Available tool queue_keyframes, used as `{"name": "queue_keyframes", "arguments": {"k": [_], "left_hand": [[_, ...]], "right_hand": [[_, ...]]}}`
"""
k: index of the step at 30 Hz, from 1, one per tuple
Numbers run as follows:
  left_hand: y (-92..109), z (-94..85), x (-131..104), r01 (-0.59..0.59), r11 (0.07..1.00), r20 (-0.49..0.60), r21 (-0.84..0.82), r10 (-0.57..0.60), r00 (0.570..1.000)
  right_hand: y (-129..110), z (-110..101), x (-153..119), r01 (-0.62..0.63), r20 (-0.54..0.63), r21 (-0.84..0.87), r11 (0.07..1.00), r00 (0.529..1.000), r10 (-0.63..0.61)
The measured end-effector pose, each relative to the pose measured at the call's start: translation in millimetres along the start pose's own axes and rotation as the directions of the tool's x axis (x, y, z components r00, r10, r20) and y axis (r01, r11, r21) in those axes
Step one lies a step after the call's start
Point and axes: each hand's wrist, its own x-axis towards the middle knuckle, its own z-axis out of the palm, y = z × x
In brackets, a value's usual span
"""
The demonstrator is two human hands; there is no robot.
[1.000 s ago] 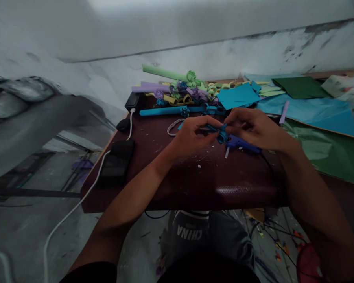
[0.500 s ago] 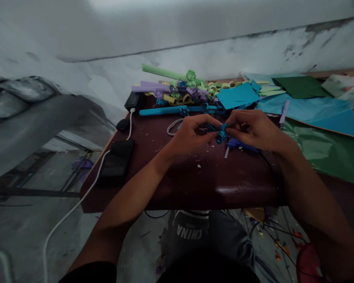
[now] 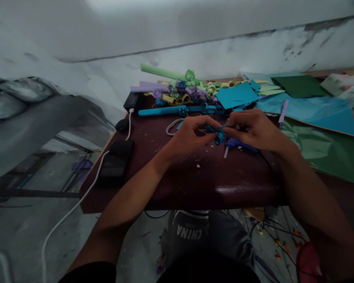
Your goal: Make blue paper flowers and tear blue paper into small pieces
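A small blue paper flower [image 3: 219, 137] is held above the dark red table [image 3: 179, 188]. My left hand [image 3: 191, 131] pinches it from the left between thumb and fingers. From the right, my right hand [image 3: 249, 127] grips its upper edge, the fingertips close to those of the left. Just under the right hand lies a blue tool with a black cable [image 3: 242, 145], partly hidden, beside a thin pale strip [image 3: 225, 151]. Behind the hands is a long blue paper roll [image 3: 162, 111] with a blue flower on it.
Green and purple rolls [image 3: 162, 71] and paper flowers line the back. Blue sheets [image 3: 237, 95] and green sheets [image 3: 330, 151] cover the right. A black phone-like device [image 3: 113, 163], a white cable [image 3: 73, 212] and a dark mouse-like object [image 3: 122, 125] are at left.
The blue flower has turned slightly between my fingers, and its upper part now looks flatter under my right fingertips. Both hands stay in nearly the same place.
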Motion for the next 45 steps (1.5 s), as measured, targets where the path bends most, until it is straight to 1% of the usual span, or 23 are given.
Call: {"name": "queue_keyframes", "arguments": {"k": [3, 5, 8, 12, 18, 23, 28, 32, 35, 40, 42, 45], "left_hand": [[-1, -0.7, 1, -0.009, 1.000, 0.027, -0.030, 0.010, 1.000], [-1, -0.8, 1, -0.002, 0.999, 0.039, -0.038, 0.004, 0.999], [0, -0.4, 1, 0.001, 1.000, 0.033, -0.013, -0.001, 0.999], [2, 0.2, 0, -0.009, 1.000, 0.030, 0.008, 0.009, 1.000], [-3, -2.6, 1, -0.018, 0.999, 0.020, 0.048, 0.017, 1.000], [-6, -3.5, 1, -0.003, 0.999, 0.019, 0.040, 0.003, 1.000], [-2, -2.5, 1, 0.004, 0.999, 0.022, 0.047, -0.005, 1.000], [0, -2.6, 1, 0.012, 0.997, 0.038, 0.072, -0.015, 0.999], [-2, -3.1, 1, 0.002, 0.997, 0.038, 0.080, -0.006, 0.999], [-3, -3.3, 1, 0.005, 0.997, 0.039, 0.082, -0.008, 0.999], [-2, -3.5, 1, 0.018, 0.995, 0.033, 0.094, -0.021, 0.999], [-1, -4.8, 1, 0.034, 0.993, 0.030, 0.113, -0.038, 0.999]], "right_hand": [[2, 2, 0, -0.027, -0.019, 0.067, 0.997, 0.999, 0.029], [3, 3, -1, -0.058, -0.011, 0.100, 0.993, 0.998, 0.060], [2, 3, -1, -0.095, 0.016, 0.109, 0.990, 0.995, 0.094], [0, 4, -1, -0.105, -0.003, 0.087, 0.991, 0.994, 0.105], [0, 7, 1, 0.004, -0.018, -0.010, 1.000, 1.000, -0.004], [0, 7, 1, -0.013, -0.002, -0.012, 1.000, 1.000, 0.013], [-1, 5, 1, -0.002, 0.031, 0.015, 1.000, 1.000, 0.002], [1, 5, 2, 0.004, 0.049, -0.031, 1.000, 0.999, -0.003], [6, 6, 2, 0.055, 0.062, -0.085, 0.995, 0.997, -0.050], [11, 9, 0, 0.195, 0.071, -0.115, 0.974, 0.980, -0.188], [10, 9, -1, 0.216, 0.078, -0.137, 0.967, 0.975, -0.207], [7, 8, -2, 0.216, 0.091, -0.169, 0.962, 0.975, -0.203]]}}
